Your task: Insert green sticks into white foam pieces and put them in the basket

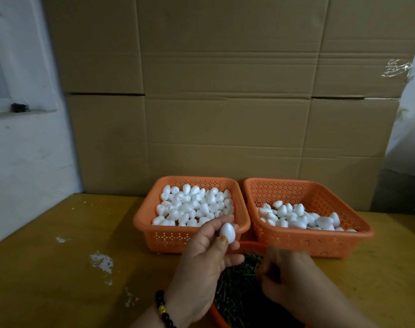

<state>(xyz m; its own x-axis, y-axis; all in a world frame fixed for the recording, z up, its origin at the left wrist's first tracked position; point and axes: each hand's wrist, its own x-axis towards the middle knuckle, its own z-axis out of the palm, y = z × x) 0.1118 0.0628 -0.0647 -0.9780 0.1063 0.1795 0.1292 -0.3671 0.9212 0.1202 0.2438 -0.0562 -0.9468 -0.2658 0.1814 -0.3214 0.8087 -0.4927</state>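
Left hand [209,261] is pinching 1 foam piece [227,232] between thumb and fingertips, just before the left basket [154,223]. Right hand [282,273] is curling over the sticks [239,287]; its grip cannot be told. Right basket [320,240] is holding more foam.

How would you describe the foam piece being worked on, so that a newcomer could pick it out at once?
Two orange baskets stand side by side on the wooden table before a cardboard wall. In front of the left basket, the left hand is raised. The egg-shaped white foam piece is pinched in its fingers, the only one outside a basket.
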